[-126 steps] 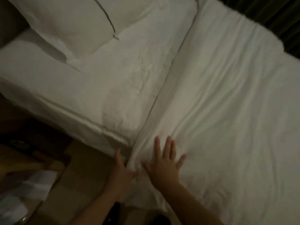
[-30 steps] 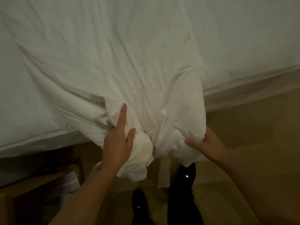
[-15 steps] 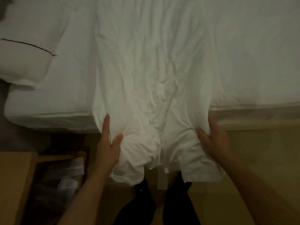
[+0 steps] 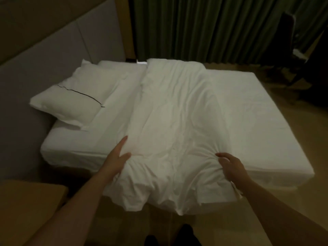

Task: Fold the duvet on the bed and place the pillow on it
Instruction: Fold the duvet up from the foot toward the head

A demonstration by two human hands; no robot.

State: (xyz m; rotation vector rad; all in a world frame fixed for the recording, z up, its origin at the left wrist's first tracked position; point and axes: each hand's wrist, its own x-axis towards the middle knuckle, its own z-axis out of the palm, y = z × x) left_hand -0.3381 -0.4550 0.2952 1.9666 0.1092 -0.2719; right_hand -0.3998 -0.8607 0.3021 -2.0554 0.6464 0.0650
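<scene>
The white duvet [image 4: 175, 121] lies as a long folded strip across the middle of the bed [image 4: 248, 110], its near end hanging over the bed's front edge. My left hand [image 4: 118, 154] holds the strip's left edge, fingers pointing up along it. My right hand [image 4: 230, 166] clutches a bunch of duvet fabric at the strip's right edge. A white pillow [image 4: 71, 102] with a dark line across it lies at the head of the bed on the left, against the padded wall.
A wooden bedside table [image 4: 30, 201] stands at lower left. Green curtains [image 4: 204, 27] hang behind the bed. A dark chair [image 4: 287, 43] stands at the far right. Tan floor runs along the bed's right and near sides; my dark shoes show at the bottom.
My head has lifted, so the whole bed is in view. Both hands have kept their hold on the duvet's near end and raised it onto the bed's front edge.
</scene>
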